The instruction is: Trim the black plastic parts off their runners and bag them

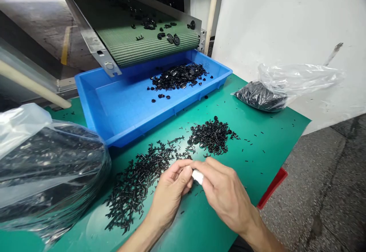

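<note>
My left hand (174, 185) and my right hand (224, 189) meet fingertip to fingertip just above the green table. The fingers of both are pinched together, and whatever lies between them is hidden. A small white wrap or piece (198, 176) shows at my right thumb's tip; I cannot tell whether it is worn or held. Left of my hands spreads a long heap of thin, branched black plastic parts (137, 179). Beyond them is a rounder pile of small black parts (211, 135), some with round heads. Short black bits lie scattered around.
A green conveyor belt (114, 34) carrying black parts ends over a blue tray (128, 128), where more black pieces (180, 74) lie heaped. Bulky clear bags stand at left (54, 168) and far right (263, 95). A red bin edge (273, 187) shows below the green table (234, 156).
</note>
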`<state>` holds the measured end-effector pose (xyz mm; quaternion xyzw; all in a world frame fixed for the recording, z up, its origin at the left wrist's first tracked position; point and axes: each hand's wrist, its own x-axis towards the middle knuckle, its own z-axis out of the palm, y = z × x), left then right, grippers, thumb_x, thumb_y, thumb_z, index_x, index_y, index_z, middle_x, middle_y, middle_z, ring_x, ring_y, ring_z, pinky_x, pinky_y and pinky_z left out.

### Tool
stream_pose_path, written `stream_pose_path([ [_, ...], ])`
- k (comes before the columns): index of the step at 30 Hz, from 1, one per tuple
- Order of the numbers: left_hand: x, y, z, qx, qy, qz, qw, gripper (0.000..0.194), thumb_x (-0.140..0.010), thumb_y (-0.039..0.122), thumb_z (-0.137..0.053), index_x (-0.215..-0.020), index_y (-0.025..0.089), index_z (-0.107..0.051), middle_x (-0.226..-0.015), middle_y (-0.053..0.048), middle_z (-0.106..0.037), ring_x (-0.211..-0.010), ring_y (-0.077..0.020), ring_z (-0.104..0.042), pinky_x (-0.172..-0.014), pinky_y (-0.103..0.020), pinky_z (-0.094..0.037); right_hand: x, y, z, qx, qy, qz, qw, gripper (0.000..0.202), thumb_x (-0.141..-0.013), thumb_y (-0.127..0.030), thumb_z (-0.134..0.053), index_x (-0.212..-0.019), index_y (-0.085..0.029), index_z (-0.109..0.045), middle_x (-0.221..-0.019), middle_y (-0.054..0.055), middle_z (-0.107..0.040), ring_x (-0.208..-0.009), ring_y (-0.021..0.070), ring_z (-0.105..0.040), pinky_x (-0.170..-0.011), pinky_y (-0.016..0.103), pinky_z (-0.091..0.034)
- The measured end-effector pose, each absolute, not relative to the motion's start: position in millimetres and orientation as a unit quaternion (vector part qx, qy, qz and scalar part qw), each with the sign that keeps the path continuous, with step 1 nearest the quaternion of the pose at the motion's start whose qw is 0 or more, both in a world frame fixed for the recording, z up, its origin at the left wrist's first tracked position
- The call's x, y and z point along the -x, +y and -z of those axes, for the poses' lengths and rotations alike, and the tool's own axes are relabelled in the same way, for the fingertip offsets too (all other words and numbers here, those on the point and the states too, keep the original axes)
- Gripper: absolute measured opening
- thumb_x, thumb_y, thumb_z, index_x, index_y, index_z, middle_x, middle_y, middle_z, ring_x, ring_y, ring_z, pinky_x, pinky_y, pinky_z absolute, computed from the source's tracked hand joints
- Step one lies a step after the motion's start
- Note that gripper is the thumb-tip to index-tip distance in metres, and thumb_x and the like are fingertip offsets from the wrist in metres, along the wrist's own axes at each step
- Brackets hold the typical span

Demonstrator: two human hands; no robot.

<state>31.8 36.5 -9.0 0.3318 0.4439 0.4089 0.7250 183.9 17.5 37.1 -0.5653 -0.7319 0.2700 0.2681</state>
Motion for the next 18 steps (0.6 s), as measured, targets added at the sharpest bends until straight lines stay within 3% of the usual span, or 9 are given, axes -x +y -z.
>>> stream_pose_path([
  [4,-35,38,7,-0.287,0.439,-0.448,0.724,0.026,-0.077,0.031,-0.076,-0.098,0.018,-0.07,-0.069,0.0,-0.059,-0.056,-0.0085,-0.041,-0.048,-0.018,-0.028,-185,8,-35,0.582,-0.746,-0.201,0.254,0.043,-0.087,-0.006,-0.033,-0.124,-0.017,-0.053,-0.097,0.007,-0.063,-0.083,0.0197,-0.061,-0.069,0.03,-0.047],
  [8,-37,37,6,-0.266,0.449,-0.463,0.717,0.025,-0.075,0.027,-0.078,-0.097,0.018,-0.072,-0.092,-0.006,-0.067,-0.061,-0.0074,-0.045,-0.048,-0.016,-0.032,-178,-1,-24,0.623,-0.729,-0.121,0.258,0.029,-0.092,-0.006,-0.03,-0.102,-0.017,-0.055,-0.076,0.004,-0.064,-0.066,0.0192,-0.06,-0.058,0.029,-0.04],
  [11,-38,35,6,-0.255,0.457,-0.469,0.711,0.021,-0.074,0.027,-0.078,-0.092,0.018,-0.073,-0.091,-0.006,-0.068,-0.061,-0.0071,-0.047,-0.047,-0.015,-0.033,-171,-3,-18,0.628,-0.734,-0.108,0.236,0.028,-0.094,-0.008,-0.03,-0.086,-0.021,-0.053,-0.07,0.002,-0.06,-0.063,0.0187,-0.056,-0.057,0.03,-0.035],
  [18,-39,35,4,-0.232,0.46,-0.477,0.712,0.022,-0.073,0.027,-0.079,-0.092,0.017,-0.073,-0.08,-0.003,-0.067,-0.059,-0.0062,-0.046,-0.048,-0.014,-0.036,-163,0,-16,0.622,-0.742,-0.083,0.237,0.028,-0.092,-0.005,-0.032,-0.102,-0.018,-0.055,-0.083,0.006,-0.064,-0.072,0.0205,-0.059,-0.063,0.03,-0.039],
])
